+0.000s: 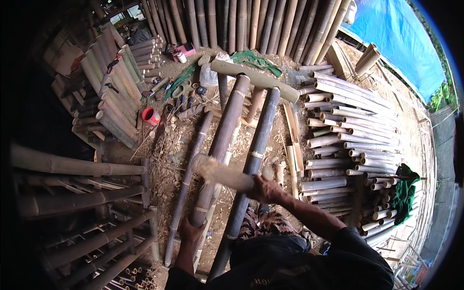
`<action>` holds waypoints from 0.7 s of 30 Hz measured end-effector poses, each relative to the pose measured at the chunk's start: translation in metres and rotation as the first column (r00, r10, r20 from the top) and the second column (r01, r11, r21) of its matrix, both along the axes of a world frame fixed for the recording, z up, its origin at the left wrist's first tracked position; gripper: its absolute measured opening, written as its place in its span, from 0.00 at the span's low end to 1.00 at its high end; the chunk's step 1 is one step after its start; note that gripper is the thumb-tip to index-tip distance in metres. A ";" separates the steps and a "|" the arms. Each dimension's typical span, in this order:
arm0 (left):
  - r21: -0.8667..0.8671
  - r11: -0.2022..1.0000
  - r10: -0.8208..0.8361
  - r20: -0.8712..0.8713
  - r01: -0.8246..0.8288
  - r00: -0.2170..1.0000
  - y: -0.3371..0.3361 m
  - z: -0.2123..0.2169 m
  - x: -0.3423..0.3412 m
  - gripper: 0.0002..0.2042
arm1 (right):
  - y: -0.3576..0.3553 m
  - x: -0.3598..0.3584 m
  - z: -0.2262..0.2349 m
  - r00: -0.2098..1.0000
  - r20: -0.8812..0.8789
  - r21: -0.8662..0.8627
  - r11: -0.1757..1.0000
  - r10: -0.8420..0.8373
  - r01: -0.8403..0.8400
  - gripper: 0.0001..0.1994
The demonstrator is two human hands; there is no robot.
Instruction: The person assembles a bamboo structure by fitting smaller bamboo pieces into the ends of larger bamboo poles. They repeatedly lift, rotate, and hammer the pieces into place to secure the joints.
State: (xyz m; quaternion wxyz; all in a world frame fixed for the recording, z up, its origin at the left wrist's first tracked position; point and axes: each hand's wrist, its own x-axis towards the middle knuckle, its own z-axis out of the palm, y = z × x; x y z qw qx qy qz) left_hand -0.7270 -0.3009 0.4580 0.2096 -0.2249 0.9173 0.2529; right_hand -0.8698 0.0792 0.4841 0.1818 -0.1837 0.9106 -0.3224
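My right hand [267, 189] is closed around a thick wooden club [224, 175], whose pale, worn far end is blurred. The club lies across the view, over a thick brown bamboo pole [223, 133]; whether they touch, I cannot tell. Lower down, my left hand [191, 230] wraps around that same pole near its close end. At its far end the pole meets a greenish bamboo crosspiece [285, 91]. Beside it a darker bamboo pole [258, 145] also runs up to the crosspiece. To the left lies a thinner bamboo pole [186, 181].
Cut bamboo lengths [357, 130] are stacked on the right, and another bamboo stack [116, 96] stands at the left. Upright poles [251, 24] line the back. A red bucket [151, 116] sits near scattered tools. Bamboo frames [87, 167] fill the lower left. Shavings cover the ground.
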 end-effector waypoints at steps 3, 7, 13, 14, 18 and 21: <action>-0.042 0.999 -0.034 -0.043 0.032 0.998 0.014 0.028 -0.019 0.48 | 0.024 -0.056 0.052 0.994 0.088 0.084 0.995 -0.068 0.061 0.45; -0.247 0.956 -0.228 -0.300 0.156 0.926 0.065 0.013 -0.094 0.53 | 0.067 -0.128 0.046 0.999 -0.017 0.107 0.993 -0.039 0.041 0.39; -0.150 0.981 -0.157 -0.228 0.124 0.961 0.174 0.009 -0.317 0.52 | 0.083 -0.229 0.111 0.983 0.180 0.182 0.983 -0.028 -0.005 0.28; -0.139 0.985 -0.127 -0.179 0.102 0.976 0.184 0.002 -0.342 0.52 | 0.106 -0.233 0.111 0.956 0.292 0.101 0.995 -0.039 0.009 0.29; -0.137 0.990 -0.013 0.024 0.017 1.000 0.211 -0.002 -0.385 0.44 | 0.197 -0.237 0.088 0.978 0.206 0.210 0.978 -0.028 -0.017 0.34; -0.230 0.973 -0.031 -0.123 0.001 0.992 0.200 -0.005 -0.381 0.38 | 0.202 -0.265 0.052 0.970 0.235 0.211 0.970 0.068 -0.119 0.35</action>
